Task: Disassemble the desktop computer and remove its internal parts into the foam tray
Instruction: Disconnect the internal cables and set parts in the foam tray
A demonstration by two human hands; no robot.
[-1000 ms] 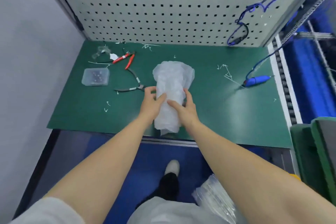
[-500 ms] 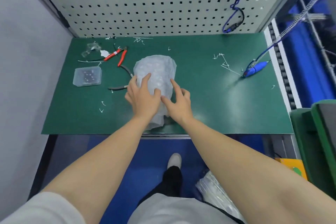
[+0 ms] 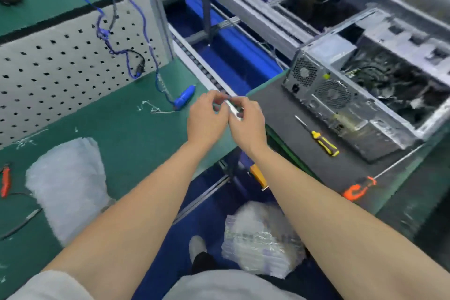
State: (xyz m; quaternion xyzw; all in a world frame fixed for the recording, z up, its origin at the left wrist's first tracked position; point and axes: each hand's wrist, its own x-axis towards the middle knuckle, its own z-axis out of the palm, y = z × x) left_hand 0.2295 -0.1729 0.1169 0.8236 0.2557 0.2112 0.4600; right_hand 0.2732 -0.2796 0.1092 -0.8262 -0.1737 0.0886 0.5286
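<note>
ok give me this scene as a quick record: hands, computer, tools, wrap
left hand: raised, pinches a small pale strip
right hand: pinches the same strip, which is too blurred to identify
computer: side open, lying on grey mat
yellow screwdriver: on the mat, beside the computer
orange screwdriver: front right, by the mat's edge
blue driver: on green bench
wrap: on the bench, no hand on it

I see bare dark surface (image 3: pixel 280 109) before the open computer case (image 3: pixel 323 95), a yellow screwdriver (image 3: pixel 323 142) lying across it. The case's inside looks cable-crowded, though it's blurred.
</note>
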